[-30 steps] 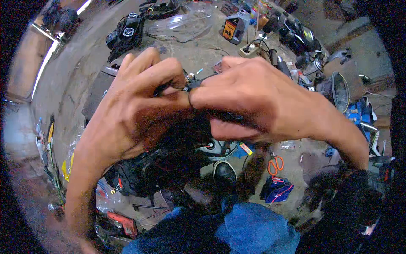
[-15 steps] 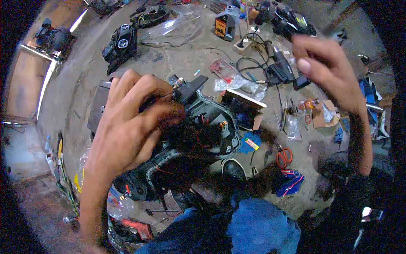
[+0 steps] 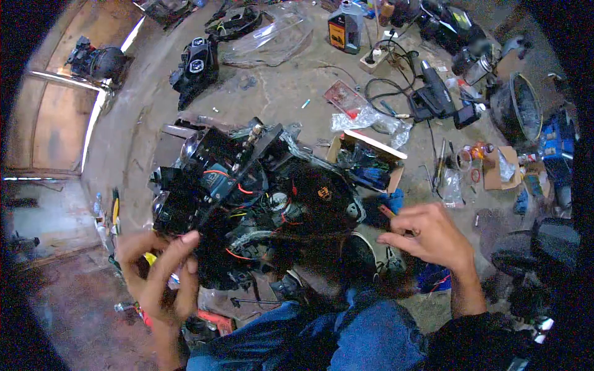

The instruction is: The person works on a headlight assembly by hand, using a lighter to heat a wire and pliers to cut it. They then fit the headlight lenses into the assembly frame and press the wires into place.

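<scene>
Both your hands have dropped off the wired housing (image 3: 247, 198), which now sits unheld on the floor (image 3: 278, 93) in front of you. Your left hand (image 3: 162, 272) is half-curled at its corner and your right hand (image 3: 433, 238) is pinched (whether either holds anything, I cannot tell).

Headlight assembly (image 3: 247, 198): black housing, red and green wires, teal-blue block, small orange mark on right side. Oil bottle (image 3: 344, 28): grey, orange-and-black label. Heat gun (image 3: 433, 96): black, with black cable. Packet (image 3: 341, 96): red. Cardboard box (image 3: 365, 164): tan, white top edge. Jeans (image 3: 352, 337): blue denim. Drill (image 3: 207, 321): red. Floor (image 3: 278, 86): grey-brown, blotchy. Lens cover (image 3: 266, 40): clear, glossy. Second headlight unit (image 3: 195, 65): black, two pale round lenses.
</scene>
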Action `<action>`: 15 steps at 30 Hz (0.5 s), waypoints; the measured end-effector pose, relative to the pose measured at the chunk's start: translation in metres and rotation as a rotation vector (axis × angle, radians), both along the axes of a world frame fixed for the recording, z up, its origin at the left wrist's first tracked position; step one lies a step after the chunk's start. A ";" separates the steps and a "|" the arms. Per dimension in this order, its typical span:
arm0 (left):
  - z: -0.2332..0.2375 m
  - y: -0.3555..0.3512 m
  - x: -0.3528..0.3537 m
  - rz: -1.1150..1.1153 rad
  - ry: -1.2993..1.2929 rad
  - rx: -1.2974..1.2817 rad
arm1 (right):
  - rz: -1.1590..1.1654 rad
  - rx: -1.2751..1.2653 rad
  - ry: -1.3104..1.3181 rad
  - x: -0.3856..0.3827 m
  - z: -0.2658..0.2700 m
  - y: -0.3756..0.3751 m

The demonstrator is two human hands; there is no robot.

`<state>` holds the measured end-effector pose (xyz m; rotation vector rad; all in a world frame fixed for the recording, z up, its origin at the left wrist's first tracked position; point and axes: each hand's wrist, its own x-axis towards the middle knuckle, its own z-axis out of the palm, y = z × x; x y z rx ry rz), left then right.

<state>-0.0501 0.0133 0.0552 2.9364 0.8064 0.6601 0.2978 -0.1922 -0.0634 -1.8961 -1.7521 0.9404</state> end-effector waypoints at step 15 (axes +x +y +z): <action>-0.023 -0.011 0.017 -0.114 0.343 -0.365 | 0.142 0.103 0.158 -0.001 0.021 0.046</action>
